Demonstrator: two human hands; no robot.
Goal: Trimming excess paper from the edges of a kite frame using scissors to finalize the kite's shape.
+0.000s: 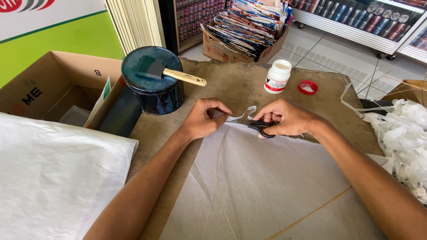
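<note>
My right hand (287, 119) grips black-handled scissors (257, 126), their blades pointing left along the top edge of a large sheet of thin whitish paper (267, 178). My left hand (203, 119) pinches that edge just left of the blades. A narrow cut strip of paper (246, 111) curls up between my hands. Thin bamboo sticks (219, 178) lie along the sheet, which rests on a brown cardboard-covered table (240, 84).
A dark blue round tin (153, 84) with a foam brush (171, 72) on its lid stands at the back left. A white glue bottle (277, 76) and its red cap (308, 87) stand behind my hands. An open cardboard box (58, 84), stacked white paper (53, 178), paper scraps (407, 138).
</note>
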